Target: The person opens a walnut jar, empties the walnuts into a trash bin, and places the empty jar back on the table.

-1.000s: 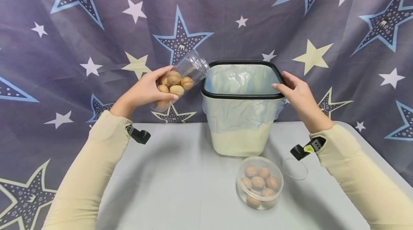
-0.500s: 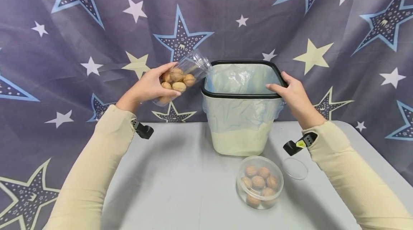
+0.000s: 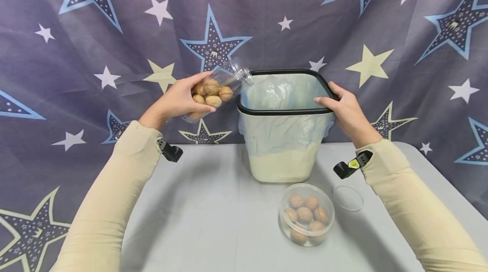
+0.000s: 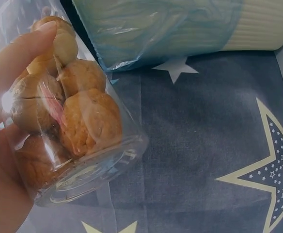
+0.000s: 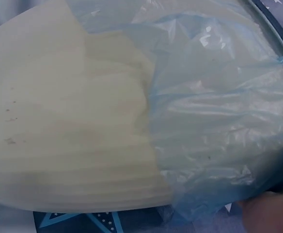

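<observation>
My left hand (image 3: 177, 100) grips a clear plastic jar (image 3: 232, 78) with several walnuts (image 3: 211, 86) inside. The jar leans right, its open mouth at the left rim of a cream trash bin (image 3: 282, 166). In the left wrist view, the jar's base (image 4: 90, 172) faces the camera, with walnuts (image 4: 92, 121) stacked behind the wall. A bluish plastic bag (image 3: 282, 132) lines the bin and folds over its outside. On the bin's right side, my right hand (image 3: 348, 113) holds the black rim (image 3: 286, 112), thumb over the inner edge. Only a bit of that hand (image 5: 270, 213) shows in the right wrist view.
In front of the bin, a round clear container (image 3: 331, 221) with several walnuts stands on the grey table (image 3: 198, 221). Beside it lies a thin transparent disc or ring (image 3: 362, 204). A star-printed curtain (image 3: 305, 5) hangs behind the table.
My left hand has moved slightly right, and the jar leans further toward the bin. My right hand has shifted left onto the bin's rim. The walnuts remain in the jar.
</observation>
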### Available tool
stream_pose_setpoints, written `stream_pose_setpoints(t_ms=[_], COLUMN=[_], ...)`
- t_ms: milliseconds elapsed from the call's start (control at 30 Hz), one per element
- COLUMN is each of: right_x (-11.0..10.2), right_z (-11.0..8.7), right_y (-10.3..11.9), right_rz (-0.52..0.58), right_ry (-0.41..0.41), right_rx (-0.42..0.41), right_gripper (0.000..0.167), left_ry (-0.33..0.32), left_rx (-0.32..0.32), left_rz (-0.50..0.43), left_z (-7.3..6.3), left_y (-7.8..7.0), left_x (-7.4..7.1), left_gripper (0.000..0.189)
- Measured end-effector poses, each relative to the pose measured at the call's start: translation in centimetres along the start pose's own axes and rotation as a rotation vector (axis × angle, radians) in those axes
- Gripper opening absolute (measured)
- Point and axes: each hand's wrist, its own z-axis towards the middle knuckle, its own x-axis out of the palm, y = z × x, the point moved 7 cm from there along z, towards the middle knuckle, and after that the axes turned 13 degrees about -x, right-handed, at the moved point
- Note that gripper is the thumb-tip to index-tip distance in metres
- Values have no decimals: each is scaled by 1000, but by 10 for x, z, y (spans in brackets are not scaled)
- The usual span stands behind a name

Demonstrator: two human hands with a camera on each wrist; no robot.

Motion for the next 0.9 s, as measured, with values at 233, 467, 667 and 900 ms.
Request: stream_pose_setpoints(t_ms=[233,467,667,900], right_x=[-1,-1,-3,-7], right_z=[1,1,1,1], right_y=[-1,-1,1,3], right_rz=[7,-104,-273,-372], right_ry=[9,69,128,137], right_rx=[-3,52,54,48], right_gripper=[82,83,80,77], left_ry=[-14,-25,-53,-75], left_rx=[27,56,100,131], left_rz=[30,33,119,224], left_z=[3,7,9,13], left_y=[-3,-4,-6,-12], left_x=[-2,-6,-10,-11], left_gripper=[94,93,93,93])
